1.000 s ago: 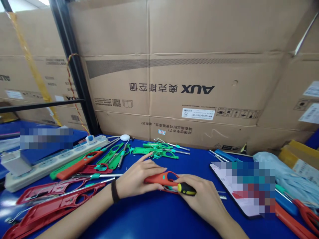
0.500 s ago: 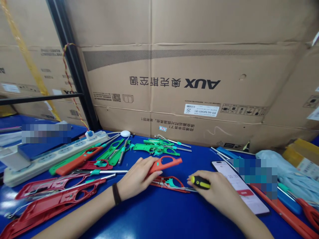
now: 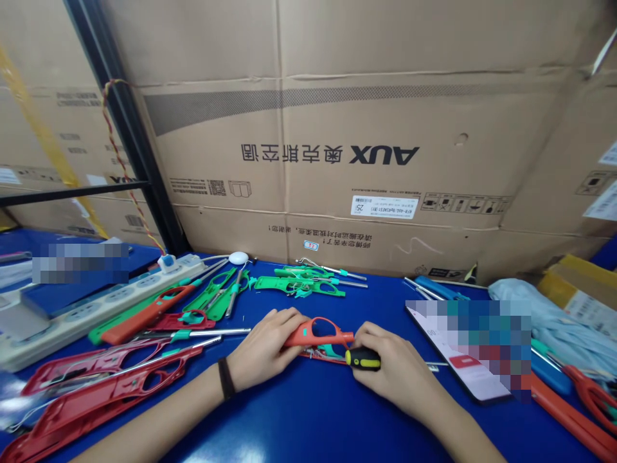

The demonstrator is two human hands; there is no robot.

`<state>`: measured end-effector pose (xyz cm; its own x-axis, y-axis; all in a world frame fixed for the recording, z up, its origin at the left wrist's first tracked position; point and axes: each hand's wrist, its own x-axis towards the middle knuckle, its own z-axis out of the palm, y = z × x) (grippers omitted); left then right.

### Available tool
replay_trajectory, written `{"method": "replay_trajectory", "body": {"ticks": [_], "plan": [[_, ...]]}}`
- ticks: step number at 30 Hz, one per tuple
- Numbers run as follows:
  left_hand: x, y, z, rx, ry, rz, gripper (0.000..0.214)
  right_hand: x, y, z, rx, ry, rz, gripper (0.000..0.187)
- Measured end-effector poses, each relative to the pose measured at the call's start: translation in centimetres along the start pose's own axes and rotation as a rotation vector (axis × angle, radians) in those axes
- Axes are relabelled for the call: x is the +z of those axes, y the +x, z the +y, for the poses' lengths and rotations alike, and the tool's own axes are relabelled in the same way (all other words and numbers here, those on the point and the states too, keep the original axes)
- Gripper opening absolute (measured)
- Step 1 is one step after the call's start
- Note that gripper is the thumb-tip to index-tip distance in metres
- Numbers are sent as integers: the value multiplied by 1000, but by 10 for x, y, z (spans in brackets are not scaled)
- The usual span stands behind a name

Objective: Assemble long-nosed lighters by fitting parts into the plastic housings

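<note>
My left hand [image 3: 270, 344] is closed around the orange casing [image 3: 318, 331] of a long-necked lighter, whose looped opening faces right. Just beneath it lies a red casing half [image 3: 332, 360] with a teal part and thin wires inside, partly covered by the orange piece. My right hand [image 3: 393, 363] grips a black-and-yellow screwdriver [image 3: 364, 360] at the narrow right end of the two casings. Whether the screwdriver touches either casing cannot be made out. A thin metal rod [image 3: 436, 364] shows to the right of that hand.
Opened red casings [image 3: 101, 399] lie at left, beside a white power strip [image 3: 149, 283]. Green casings [image 3: 294, 284] with metal tubes sit at the back. A phone [image 3: 446, 350] lies at right, near a blue plastic bag [image 3: 535, 308]. A large cardboard box [image 3: 328, 116] stands behind.
My left hand has lowered the orange casing onto or close above the red half. My right hand has moved left with the screwdriver, up to the casing's narrow end.
</note>
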<state>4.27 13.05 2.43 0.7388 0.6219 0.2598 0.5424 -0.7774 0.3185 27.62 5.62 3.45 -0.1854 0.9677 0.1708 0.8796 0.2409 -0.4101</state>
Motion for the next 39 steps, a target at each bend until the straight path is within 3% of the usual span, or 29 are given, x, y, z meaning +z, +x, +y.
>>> {"method": "replay_trajectory", "body": {"ticks": [10,16,22,26,32,39], "plan": [[4,2,-3,-36,-8,-18,21,-1,-8,-15,-124,-262,-96,18],[5,2,-4,-16,4,-29,30,20,-12,-24,-74,-413,-113,45],[6,-1,-1,27,-84,6,26,20,-12,-30,-30,-402,-119,42],[-3,-4,7,133,-133,2,27,13,-10,-34,-12,-342,-190,48],[-11,-7,9,375,116,-141,19,12,-9,-33,-14,-341,-226,56],[-6,-5,8,384,164,-136,17,11,-9,-32,-16,-339,-209,53]]}}
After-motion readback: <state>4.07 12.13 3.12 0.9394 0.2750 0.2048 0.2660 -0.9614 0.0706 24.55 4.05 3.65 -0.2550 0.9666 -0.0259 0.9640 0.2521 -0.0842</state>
